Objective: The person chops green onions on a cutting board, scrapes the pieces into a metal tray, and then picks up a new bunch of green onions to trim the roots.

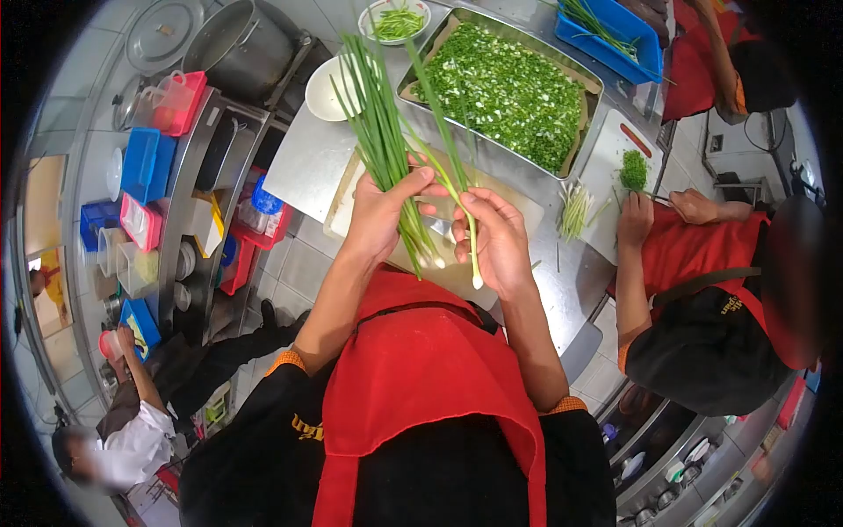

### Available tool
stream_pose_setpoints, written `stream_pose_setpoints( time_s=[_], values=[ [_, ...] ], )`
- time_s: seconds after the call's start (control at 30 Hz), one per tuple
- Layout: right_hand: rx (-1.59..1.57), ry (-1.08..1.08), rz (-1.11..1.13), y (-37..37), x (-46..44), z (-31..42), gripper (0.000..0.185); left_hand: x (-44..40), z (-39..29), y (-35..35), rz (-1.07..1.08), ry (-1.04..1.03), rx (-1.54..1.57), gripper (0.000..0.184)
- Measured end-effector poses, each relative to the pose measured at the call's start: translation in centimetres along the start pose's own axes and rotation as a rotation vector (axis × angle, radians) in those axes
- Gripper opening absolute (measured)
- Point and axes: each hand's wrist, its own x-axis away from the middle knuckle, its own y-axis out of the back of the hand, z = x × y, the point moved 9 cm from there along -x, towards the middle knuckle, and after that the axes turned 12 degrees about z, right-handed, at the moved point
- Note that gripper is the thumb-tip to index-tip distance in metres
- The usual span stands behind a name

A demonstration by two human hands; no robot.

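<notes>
My left hand (386, 206) is closed round a bunch of green onions (376, 123), their white ends pointing down toward me and the long green leaves reaching away. In my right hand (493, 233), a single green onion (475, 250) is pinched between thumb and fingers, its white bulb just below them. Its stalk runs up and left, close to the bunch. Both hands are held above a pale cutting board (342, 206), which they partly cover. Something metallic shows between the hands, too hidden to name.
Beyond the board stand a metal tray (424, 77) of chopped green onion, a white bowl (327, 95) and a bowl of cut greens (395, 21). On the right, a co-worker's hands (637, 215) work at a white board (606, 149) with chopped greens and a red-handled knife (635, 139).
</notes>
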Motion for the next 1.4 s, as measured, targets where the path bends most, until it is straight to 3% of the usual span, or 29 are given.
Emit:
stream_pose_setpoints(
  time_s=[0.13, 0.23, 0.27, 0.4, 0.53, 0.63, 0.7, 0.77, 0.87, 1.0, 1.13, 1.2, 1.27, 1.37, 1.4],
  values=[
    [0.196, -0.087, -0.005, 1.0, -0.5, 0.3, 0.019, 0.2, 0.2, 0.7, -0.018, 0.025, -0.032, 0.028],
    [0.486, -0.123, -0.033, 4.0, -1.9, 1.2, 0.018, 0.8, -0.9, 3.7, -0.156, -0.018, -0.302, 0.029],
    [0.664, -0.138, -0.039, 5.3, -2.4, 1.7, 0.017, 1.3, -1.6, 4.6, -0.209, -0.029, -0.372, 0.027],
    [0.894, -0.300, 0.088, 9.4, -3.7, 1.9, 0.016, 3.0, -3.7, 8.1, -0.354, -0.136, -0.555, 0.017],
    [0.857, -0.385, 0.180, 10.6, -4.5, 0.0, 0.017, 3.4, -3.6, 7.9, -0.262, -0.080, -0.639, 0.019],
    [0.834, -0.423, 0.174, 11.4, -5.2, -1.7, 0.018, 2.6, -3.7, 7.6, -0.238, -0.032, -0.890, 0.023],
    [1.282, -0.189, 0.104, 12.6, -6.4, -0.8, 0.021, 0.8, -3.5, 7.5, -0.111, -0.147, -1.220, 0.025],
    [1.363, -0.174, 0.115, 11.4, -5.9, -0.3, 0.022, -0.7, -3.3, 7.9, -0.071, -0.156, -1.262, 0.026],
    [1.413, -0.207, 0.159, 10.5, -4.8, 0.0, 0.023, -3.2, -1.8, 7.7, 0.006, -0.120, -1.646, 0.026],
    [1.465, -0.302, 0.308, 9.8, -2.8, -0.5, 0.021, -6.1, 1.4, 9.9, 0.082, -0.099, -1.738, 0.035],
    [1.439, -0.321, 0.256, 10.1, 2.3, 2.9, 0.020, -6.2, 1.8, 9.5, 0.132, -0.174, -1.791, 0.039],
    [1.359, -0.226, 0.167, 11.0, 4.6, 5.5, 0.019, -4.9, 1.8, 9.2, 0.134, -0.197, -1.813, 0.039],
    [1.336, -0.194, 0.097, 10.8, 6.3, 7.3, 0.019, -3.5, -0.6, 7.8, -0.002, -0.499, -1.783, 0.040],
    [1.284, -0.210, -0.026, 10.6, 7.4, 7.6, 0.017, -1.5, -5.5, 4.6, -0.045, -0.680, -1.571, 0.037],
    [1.273, -0.140, -0.002, 9.6, 7.1, 7.3, 0.017, 0.0, -6.8, 2.8, -0.095, -0.790, -1.514, 0.025]
  ],
)
